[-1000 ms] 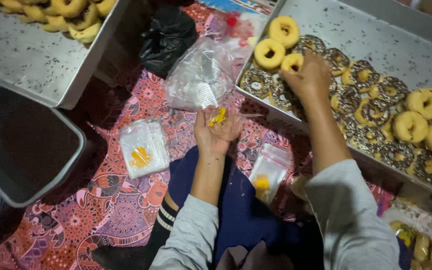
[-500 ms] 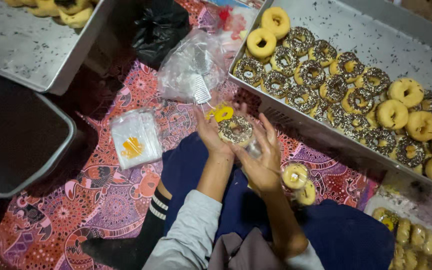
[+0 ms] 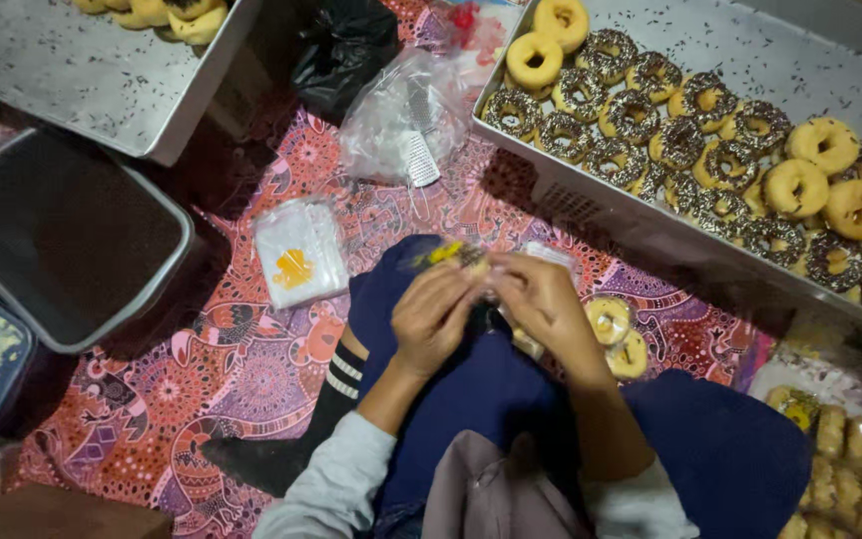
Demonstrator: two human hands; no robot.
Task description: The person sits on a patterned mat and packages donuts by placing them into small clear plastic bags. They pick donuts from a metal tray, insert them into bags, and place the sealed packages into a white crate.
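Both hands, left and right, closed round small clear plastic bag with doughnut, frame centre, above lap. Judged light, soft, glaze smears; grip bag mouth. Doughnut tray at 2 o'clock.

Both forearms, in light grey sleeves, reach forward from the bottom edge of the view and meet over the lap. The left hand is curled with its knuckles up, fingers folded inward toward the other hand. The right hand faces it, fingers bent and pinched close, fingertips of both hands touching or nearly so.
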